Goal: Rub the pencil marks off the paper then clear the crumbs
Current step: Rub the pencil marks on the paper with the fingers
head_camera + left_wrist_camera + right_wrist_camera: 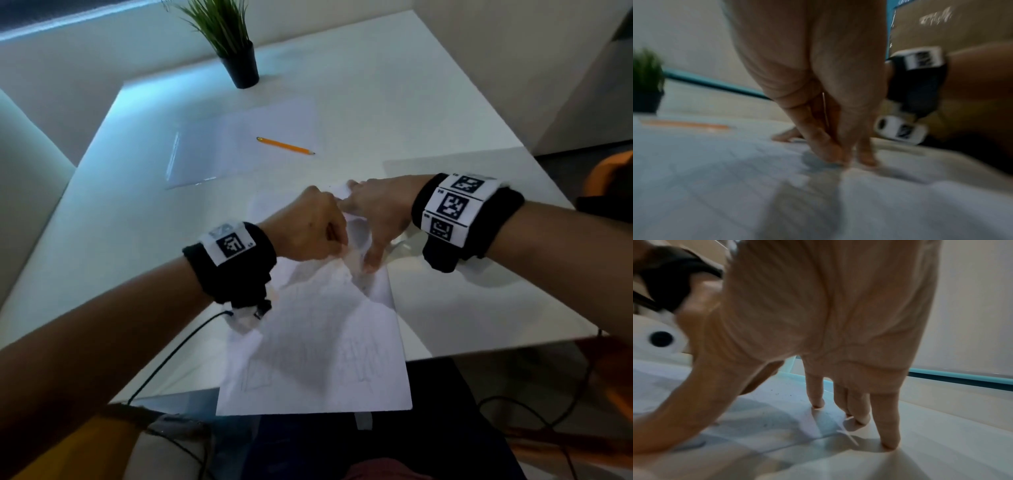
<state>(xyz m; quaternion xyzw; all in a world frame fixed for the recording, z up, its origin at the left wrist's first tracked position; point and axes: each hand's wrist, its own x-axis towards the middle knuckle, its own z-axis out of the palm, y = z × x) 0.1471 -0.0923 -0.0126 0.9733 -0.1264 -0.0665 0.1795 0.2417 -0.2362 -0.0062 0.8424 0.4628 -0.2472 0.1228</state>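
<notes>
A white paper [318,342] with faint pencil marks [363,363] lies at the table's front edge, overhanging it, and is rumpled near its far end. There my left hand [337,236] is bunched, fingertips [830,154] pressed together down onto the sheet [715,178]. They seem to pinch a small pale eraser, mostly hidden. My right hand [370,219] is spread just right of it, fingers [888,426] straight, pressing the paper's far right corner [766,415] and the table. Dark crumbs [777,392] dot the sheet by the thumb.
A yellow pencil [285,146] lies on a second blank sheet [219,150] further back. A potted plant [239,65] stands at the far edge of the white table [462,291]. A black cable [171,353] runs from my left wrist off the front edge.
</notes>
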